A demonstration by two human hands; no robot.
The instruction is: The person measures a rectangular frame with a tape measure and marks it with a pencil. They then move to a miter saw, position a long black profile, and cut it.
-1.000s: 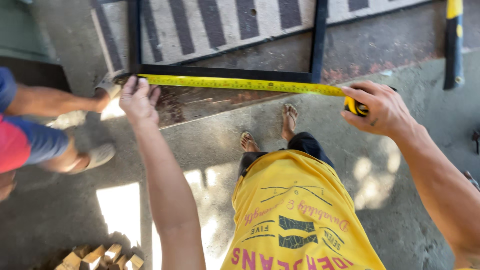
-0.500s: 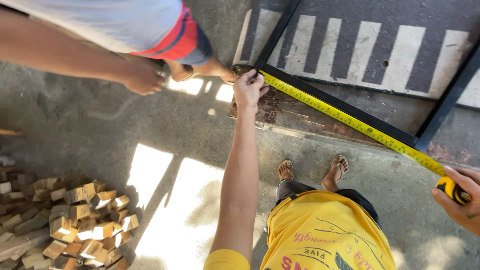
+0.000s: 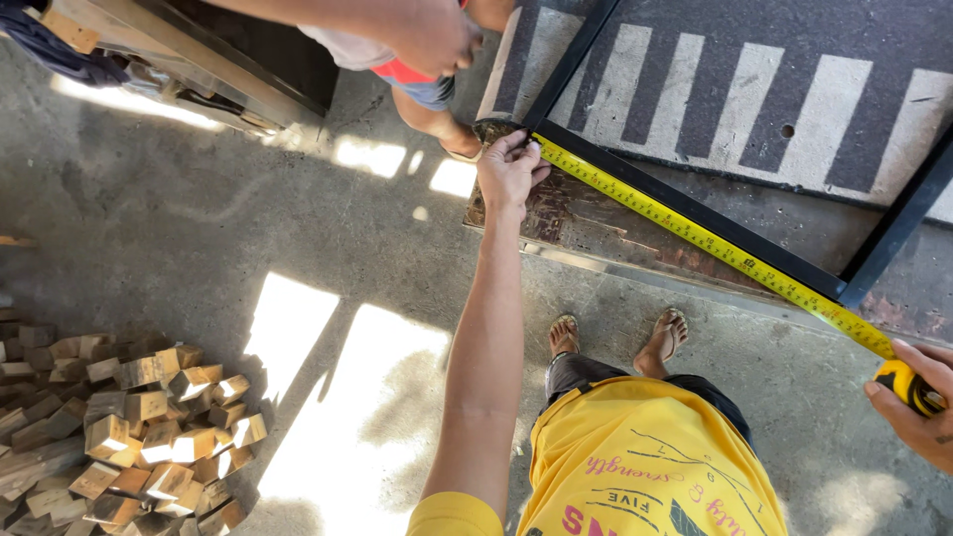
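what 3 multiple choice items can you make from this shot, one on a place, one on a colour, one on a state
1. Where is the pile of wooden blocks?
A. lower left on the concrete
B. on the black frame
C. beside the right hand

2. What colour is the tape measure blade?
A. white
B. yellow
C. red

3. How does the tape lie?
A. fully wound in
B. drawn out along the black metal frame
C. coiled on the floor

Answers: 1 A, the blocks are heaped at the lower left; 2 B, the blade is yellow; 3 B, the left hand pins its end at the frame corner while the right hand holds the case.
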